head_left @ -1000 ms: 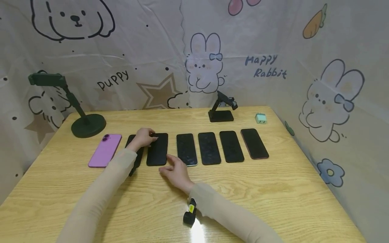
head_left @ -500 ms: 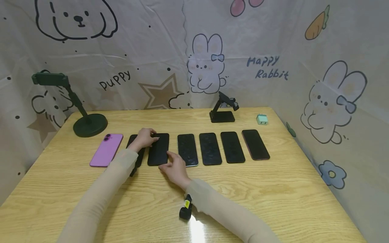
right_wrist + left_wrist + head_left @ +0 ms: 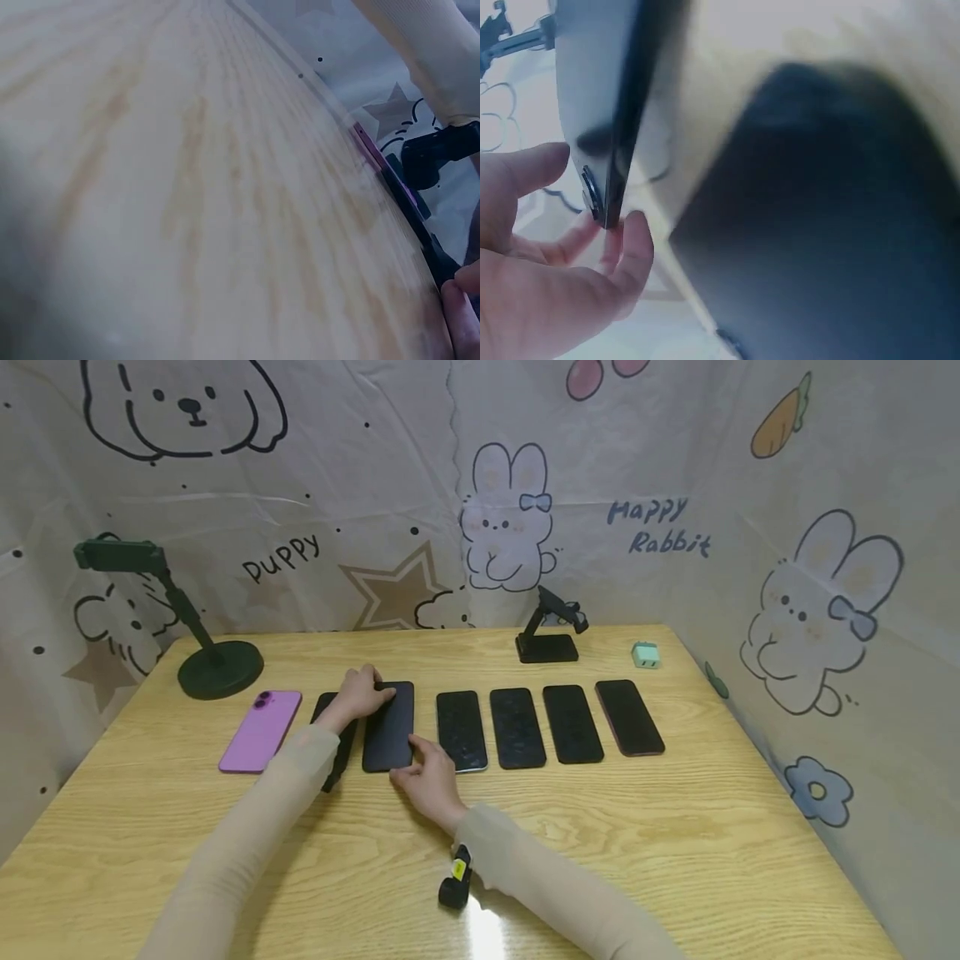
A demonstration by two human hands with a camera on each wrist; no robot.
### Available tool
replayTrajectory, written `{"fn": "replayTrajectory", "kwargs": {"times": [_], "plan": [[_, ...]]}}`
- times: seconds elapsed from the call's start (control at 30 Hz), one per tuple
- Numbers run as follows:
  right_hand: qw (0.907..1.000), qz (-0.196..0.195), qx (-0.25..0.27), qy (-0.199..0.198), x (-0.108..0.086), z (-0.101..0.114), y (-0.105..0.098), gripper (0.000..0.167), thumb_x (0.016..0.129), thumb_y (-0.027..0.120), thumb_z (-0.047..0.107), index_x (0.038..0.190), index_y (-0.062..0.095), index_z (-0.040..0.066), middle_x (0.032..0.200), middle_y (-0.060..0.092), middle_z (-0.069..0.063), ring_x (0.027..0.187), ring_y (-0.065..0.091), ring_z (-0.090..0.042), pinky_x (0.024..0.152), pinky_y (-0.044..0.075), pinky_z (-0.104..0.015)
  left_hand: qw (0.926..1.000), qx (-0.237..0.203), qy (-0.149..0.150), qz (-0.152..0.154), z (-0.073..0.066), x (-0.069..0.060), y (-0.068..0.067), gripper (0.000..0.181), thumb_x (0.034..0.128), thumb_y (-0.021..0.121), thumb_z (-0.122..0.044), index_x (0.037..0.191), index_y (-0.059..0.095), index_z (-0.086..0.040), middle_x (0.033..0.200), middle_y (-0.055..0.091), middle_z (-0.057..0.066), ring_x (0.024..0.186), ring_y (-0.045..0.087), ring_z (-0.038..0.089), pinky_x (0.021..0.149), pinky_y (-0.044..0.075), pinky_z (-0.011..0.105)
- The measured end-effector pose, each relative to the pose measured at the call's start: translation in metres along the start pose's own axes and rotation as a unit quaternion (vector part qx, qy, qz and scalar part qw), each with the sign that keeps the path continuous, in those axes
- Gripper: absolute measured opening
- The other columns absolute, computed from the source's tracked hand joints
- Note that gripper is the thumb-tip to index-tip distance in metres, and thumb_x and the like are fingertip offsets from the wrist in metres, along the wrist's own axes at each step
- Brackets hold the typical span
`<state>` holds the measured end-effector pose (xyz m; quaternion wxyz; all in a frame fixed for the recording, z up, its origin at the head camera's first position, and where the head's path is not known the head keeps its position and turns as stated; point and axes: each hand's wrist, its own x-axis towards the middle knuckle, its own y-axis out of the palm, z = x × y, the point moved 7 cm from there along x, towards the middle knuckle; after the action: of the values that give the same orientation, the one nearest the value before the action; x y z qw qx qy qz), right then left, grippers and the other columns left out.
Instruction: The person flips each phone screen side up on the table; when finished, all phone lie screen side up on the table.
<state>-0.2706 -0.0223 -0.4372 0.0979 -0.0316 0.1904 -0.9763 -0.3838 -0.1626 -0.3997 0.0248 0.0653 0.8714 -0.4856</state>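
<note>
A dark smartphone (image 3: 390, 735) lies in the row left of centre, its far end raised. My left hand (image 3: 360, 693) holds that far end; in the left wrist view the hand (image 3: 547, 277) has its thumb by the face of the tilted phone (image 3: 592, 67) and fingertips at its back and edge. My right hand (image 3: 435, 781) pinches the near right corner between thumb and forefinger. In the right wrist view only its fingertips (image 3: 459, 307) show, at the phone's edge. Another black phone (image 3: 347, 750) lies to the left, partly hidden by my left wrist.
A purple phone (image 3: 260, 732) lies face down at left. Several dark phones (image 3: 517, 727) continue the row rightward. Behind stand a green phone stand (image 3: 220, 670), a black stand (image 3: 547, 648) and a mint charger plug (image 3: 645, 654). Fabric walls border the wooden table (image 3: 600, 827).
The phone's far end has risen off the table along with my left hand, and its face looks lighter. My right hand has closed in on the near corner and stays there.
</note>
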Motion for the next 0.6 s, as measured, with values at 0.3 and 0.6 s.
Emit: {"fn": "replayTrajectory", "kwargs": {"times": [0.3,0.6], "plan": [[0.9999,-0.008,-0.005,-0.006,-0.002,0.005,0.001,0.065,0.083,0.075,0.018,0.139,0.047,0.003,0.128,0.054,-0.019,0.078,0.069,-0.009,0.08,0.053,-0.025,0.9995,-0.011,0.012,-0.025,-0.003,-0.009,-0.02,0.032,0.0966,0.053,-0.013,0.119,0.052,0.01,0.116,0.059,0.031,0.087,0.059,0.033,0.072,0.05,0.038],[0.9996,-0.016,-0.023,-0.001,-0.005,0.009,0.003,0.076,0.077,0.079,0.043,0.137,0.051,0.006,0.118,0.061,-0.013,0.067,0.063,-0.002,0.086,0.052,-0.033,0.9957,-0.043,0.033,-0.075,-0.008,-0.017,-0.029,0.033,0.092,0.059,-0.015,0.116,0.063,0.007,0.116,0.063,0.027,0.098,0.06,0.037,0.085,0.05,0.045]]}}
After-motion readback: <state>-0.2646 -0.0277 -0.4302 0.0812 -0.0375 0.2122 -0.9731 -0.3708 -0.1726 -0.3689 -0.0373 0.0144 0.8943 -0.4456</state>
